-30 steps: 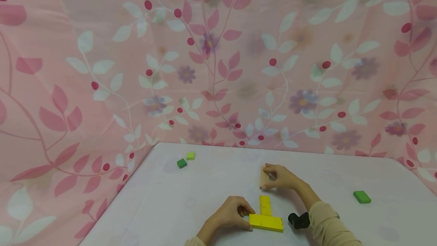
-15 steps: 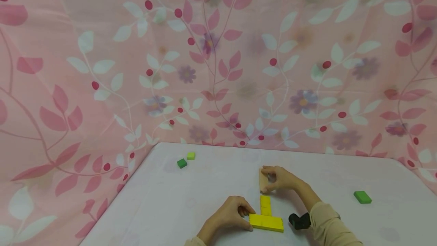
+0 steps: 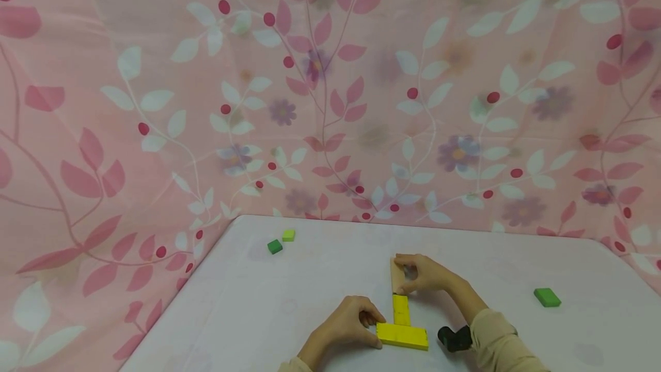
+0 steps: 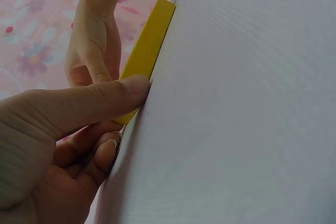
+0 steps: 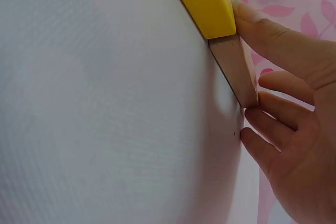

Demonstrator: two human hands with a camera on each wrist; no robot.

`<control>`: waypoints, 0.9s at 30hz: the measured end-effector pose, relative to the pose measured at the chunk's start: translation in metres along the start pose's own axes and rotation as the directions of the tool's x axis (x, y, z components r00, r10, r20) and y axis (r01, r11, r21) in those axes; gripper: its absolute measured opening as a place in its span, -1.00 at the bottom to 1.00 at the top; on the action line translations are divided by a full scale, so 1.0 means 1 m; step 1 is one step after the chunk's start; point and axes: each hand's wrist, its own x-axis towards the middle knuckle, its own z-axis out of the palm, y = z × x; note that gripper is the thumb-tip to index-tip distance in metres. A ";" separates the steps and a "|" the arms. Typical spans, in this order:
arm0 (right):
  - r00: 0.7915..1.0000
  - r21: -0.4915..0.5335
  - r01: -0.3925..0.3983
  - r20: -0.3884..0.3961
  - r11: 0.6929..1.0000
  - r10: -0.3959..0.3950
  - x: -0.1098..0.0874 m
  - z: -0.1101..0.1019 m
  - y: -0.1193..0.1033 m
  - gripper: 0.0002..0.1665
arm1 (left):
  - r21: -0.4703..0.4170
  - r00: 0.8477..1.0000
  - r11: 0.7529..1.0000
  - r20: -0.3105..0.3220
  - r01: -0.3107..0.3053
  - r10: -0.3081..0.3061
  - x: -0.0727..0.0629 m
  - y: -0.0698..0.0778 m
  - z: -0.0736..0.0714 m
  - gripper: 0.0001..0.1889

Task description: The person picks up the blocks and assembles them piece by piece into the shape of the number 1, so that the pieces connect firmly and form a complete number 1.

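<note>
A long yellow block lies crosswise on the table near the front. My left hand pinches its left end, thumb on the near side, as the left wrist view shows. From the middle of its far side a second yellow block runs away from me, forming a T. Beyond that, in line with it, lies a plain wooden block, its near end meeting the yellow one. My right hand holds the wooden block between thumb and fingers from the right side; in the right wrist view the wooden block abuts yellow.
A dark green block and a lime green block lie at the far left. Another green block sits at the right. A black device is at the right wrist. A floral curtain hangs behind the table.
My right hand has drawn the wooden block toward me and slightly left, closing the gap to the second yellow block. The left hand and the long yellow block have stayed put.
</note>
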 end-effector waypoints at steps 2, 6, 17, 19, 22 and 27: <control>1.000 0.001 0.002 0.002 1.000 -0.002 -0.001 0.000 -0.001 -0.12 | 0.001 1.000 1.000 -0.001 -0.002 0.002 0.000 0.000 0.000 -0.68; 1.000 0.005 0.007 0.004 1.000 -0.007 -0.002 0.001 -0.002 -0.12 | 0.001 1.000 1.000 -0.003 -0.007 0.007 0.000 0.000 0.001 -0.68; 1.000 -0.011 0.018 -0.011 1.000 -0.019 -0.003 0.002 -0.002 -0.13 | 0.003 1.000 1.000 -0.003 -0.019 0.019 0.000 -0.002 0.000 -0.68; 1.000 -0.012 0.014 -0.021 1.000 -0.014 -0.003 0.002 -0.004 -0.13 | 0.000 1.000 1.000 -0.001 -0.014 0.014 0.000 -0.002 0.000 -0.68; 0.999 -0.011 -0.001 -0.044 1.000 0.001 -0.003 0.004 -0.007 -0.12 | -0.005 1.000 1.000 0.000 -0.007 0.007 0.000 -0.002 0.001 -0.68; 0.997 -0.026 -0.022 -0.074 0.999 0.020 -0.004 0.006 -0.009 -0.11 | -0.013 1.000 1.000 -0.002 0.002 -0.002 0.000 0.000 0.000 -0.68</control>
